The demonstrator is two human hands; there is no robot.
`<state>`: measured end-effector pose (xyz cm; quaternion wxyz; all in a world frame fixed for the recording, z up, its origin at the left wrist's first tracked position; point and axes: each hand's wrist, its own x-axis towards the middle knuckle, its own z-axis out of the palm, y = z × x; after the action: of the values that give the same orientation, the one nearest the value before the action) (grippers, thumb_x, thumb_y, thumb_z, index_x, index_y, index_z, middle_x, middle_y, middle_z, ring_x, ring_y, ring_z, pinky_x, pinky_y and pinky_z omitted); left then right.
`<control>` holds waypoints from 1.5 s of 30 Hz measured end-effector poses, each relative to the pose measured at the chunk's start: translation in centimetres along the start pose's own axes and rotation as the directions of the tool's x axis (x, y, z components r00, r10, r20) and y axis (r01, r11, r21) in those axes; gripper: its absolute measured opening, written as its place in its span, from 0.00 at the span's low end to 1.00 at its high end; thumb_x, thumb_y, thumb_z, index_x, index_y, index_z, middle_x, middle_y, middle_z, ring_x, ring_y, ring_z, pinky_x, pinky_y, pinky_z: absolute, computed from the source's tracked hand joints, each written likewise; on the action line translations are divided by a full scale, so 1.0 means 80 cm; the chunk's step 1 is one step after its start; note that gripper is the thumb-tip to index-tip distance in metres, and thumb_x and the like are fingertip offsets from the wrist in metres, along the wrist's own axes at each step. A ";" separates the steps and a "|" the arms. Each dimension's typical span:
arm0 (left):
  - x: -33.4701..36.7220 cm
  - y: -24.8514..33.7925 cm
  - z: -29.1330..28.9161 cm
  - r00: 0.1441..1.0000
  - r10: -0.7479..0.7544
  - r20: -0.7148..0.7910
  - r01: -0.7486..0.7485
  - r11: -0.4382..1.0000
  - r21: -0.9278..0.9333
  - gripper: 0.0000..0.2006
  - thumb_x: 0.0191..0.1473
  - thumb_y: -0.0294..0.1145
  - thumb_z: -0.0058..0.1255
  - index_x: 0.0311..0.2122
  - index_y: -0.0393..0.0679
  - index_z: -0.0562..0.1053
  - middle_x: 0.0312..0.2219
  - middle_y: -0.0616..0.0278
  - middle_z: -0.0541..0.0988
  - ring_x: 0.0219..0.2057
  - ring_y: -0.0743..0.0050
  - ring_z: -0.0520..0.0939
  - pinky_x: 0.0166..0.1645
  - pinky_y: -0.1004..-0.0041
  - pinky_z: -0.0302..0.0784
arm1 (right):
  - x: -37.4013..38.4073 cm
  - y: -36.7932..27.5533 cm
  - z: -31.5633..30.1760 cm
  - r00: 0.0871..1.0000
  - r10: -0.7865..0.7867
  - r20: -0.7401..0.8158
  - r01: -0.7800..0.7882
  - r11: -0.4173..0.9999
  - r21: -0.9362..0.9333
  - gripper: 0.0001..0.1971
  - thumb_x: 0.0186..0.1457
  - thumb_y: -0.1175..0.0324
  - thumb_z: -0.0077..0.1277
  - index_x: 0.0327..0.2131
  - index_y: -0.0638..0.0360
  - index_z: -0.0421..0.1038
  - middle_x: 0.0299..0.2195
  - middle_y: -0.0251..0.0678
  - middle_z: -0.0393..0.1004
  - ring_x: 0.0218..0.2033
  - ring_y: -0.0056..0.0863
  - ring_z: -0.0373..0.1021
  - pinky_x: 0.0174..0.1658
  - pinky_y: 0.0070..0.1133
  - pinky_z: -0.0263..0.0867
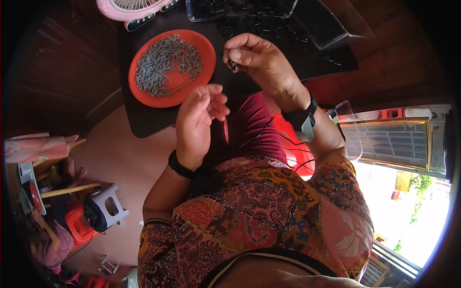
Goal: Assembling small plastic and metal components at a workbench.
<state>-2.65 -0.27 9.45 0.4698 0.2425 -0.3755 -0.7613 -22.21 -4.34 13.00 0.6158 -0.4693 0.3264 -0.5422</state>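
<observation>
My right hand (261,62) is raised over the near edge of the dark table. Its thumb and fingers pinch a small black piece (233,66) with a shiny spot; the exact kind is too small to tell. Lower and to the left, my left hand (196,125) hovers with palm turned inward and fingers loosely curled, apart from one another. No object shows in it. Just beyond it lies an orange-red plate (209,57), holding a ring-shaped heap of small grey metal pieces (158,65), thin like screws or pins. Many loose black pieces (259,26) are scattered behind my right hand.
Clear plastic bins (240,20) stand at the table's far side, one holding black pieces. A pink fan (134,12) sits at the far left. My lap is under the table's near edge, with dark cords beside it. Stools (108,206) and another person's arm appear at lower left.
</observation>
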 end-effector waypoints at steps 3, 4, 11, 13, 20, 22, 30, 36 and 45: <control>0.010 0.001 0.003 1.000 0.020 0.009 -0.020 0.999 -0.033 0.14 0.61 0.38 0.38 0.41 0.38 0.68 0.31 0.59 0.74 0.30 0.72 0.76 0.35 0.76 0.68 | -0.012 0.014 0.038 0.996 -0.066 -0.053 0.067 0.998 0.002 0.09 0.53 0.75 0.55 0.39 0.61 0.73 0.31 0.28 0.75 0.32 0.15 0.70 0.38 0.15 0.66; 0.013 0.000 0.002 0.999 0.024 0.033 -0.021 0.995 -0.094 0.14 0.61 0.38 0.38 0.41 0.38 0.68 0.31 0.59 0.74 0.30 0.72 0.76 0.35 0.76 0.68 | -0.015 0.021 0.043 0.998 -0.059 0.027 0.056 0.995 0.085 0.08 0.54 0.76 0.54 0.39 0.61 0.72 0.30 0.28 0.74 0.29 0.13 0.69 0.34 0.13 0.67; 0.008 -0.004 -0.009 0.994 0.075 0.083 -0.060 0.984 -0.167 0.10 0.60 0.35 0.38 0.38 0.40 0.67 0.29 0.61 0.73 0.29 0.72 0.75 0.35 0.76 0.68 | -0.020 0.044 0.060 1.000 -0.003 -0.011 0.003 1.000 0.029 0.07 0.57 0.75 0.52 0.40 0.62 0.72 0.28 0.30 0.73 0.24 0.12 0.67 0.23 0.11 0.65; 0.002 -0.003 -0.007 0.994 0.099 0.047 -0.091 0.985 -0.145 0.10 0.60 0.35 0.38 0.38 0.40 0.67 0.29 0.62 0.73 0.29 0.73 0.75 0.35 0.76 0.68 | -0.022 0.041 0.063 1.000 0.001 0.015 -0.001 1.000 0.030 0.08 0.57 0.75 0.51 0.41 0.63 0.71 0.29 0.30 0.73 0.25 0.14 0.69 0.25 0.13 0.67; -0.006 0.000 -0.016 0.989 0.147 -0.035 -0.150 0.983 -0.106 0.08 0.59 0.34 0.42 0.36 0.40 0.67 0.31 0.66 0.71 0.31 0.78 0.73 0.37 0.76 0.68 | -0.025 0.032 0.063 0.836 -0.443 0.324 0.524 0.471 -0.709 0.13 0.43 0.76 0.61 0.36 0.56 0.74 0.36 0.32 0.76 0.38 0.28 0.71 0.42 0.26 0.69; -0.008 -0.002 -0.020 0.991 0.130 -0.031 -0.133 0.983 -0.125 0.08 0.59 0.34 0.42 0.36 0.40 0.67 0.31 0.66 0.71 0.32 0.78 0.73 0.37 0.76 0.68 | -0.029 0.033 0.068 0.872 -0.416 0.258 0.460 0.521 -0.719 0.15 0.37 0.73 0.64 0.34 0.54 0.75 0.36 0.31 0.76 0.42 0.34 0.70 0.47 0.28 0.66; -0.024 0.000 -0.042 0.996 0.083 0.006 -0.082 0.988 -0.130 0.08 0.59 0.34 0.43 0.35 0.40 0.67 0.29 0.66 0.71 0.30 0.77 0.73 0.37 0.75 0.67 | -0.011 0.023 0.065 0.870 -0.229 0.436 0.481 0.584 -0.654 0.10 0.43 0.72 0.63 0.32 0.58 0.75 0.37 0.33 0.75 0.41 0.30 0.70 0.47 0.27 0.64; -0.032 0.007 -0.055 0.994 0.095 -0.047 -0.100 0.987 -0.125 0.09 0.58 0.35 0.42 0.34 0.40 0.67 0.28 0.64 0.72 0.29 0.75 0.74 0.36 0.76 0.67 | 0.053 0.025 0.065 0.893 -0.248 0.375 0.440 0.310 -0.843 0.06 0.48 0.70 0.57 0.31 0.58 0.76 0.29 0.34 0.76 0.29 0.28 0.72 0.32 0.23 0.67; -0.034 0.003 -0.062 0.995 0.074 -0.069 -0.083 0.987 -0.140 0.10 0.59 0.37 0.41 0.34 0.40 0.67 0.29 0.64 0.72 0.29 0.74 0.75 0.35 0.77 0.67 | 0.096 0.065 0.089 0.918 -0.035 0.395 0.395 0.000 -0.918 0.05 0.43 0.66 0.55 0.26 0.54 0.75 0.25 0.36 0.76 0.31 0.38 0.72 0.35 0.33 0.68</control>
<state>2.26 0.36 6.71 0.5271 0.2174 -0.3144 -0.7590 -12.33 -10.41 11.40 0.0630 -0.8724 0.4478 -0.1855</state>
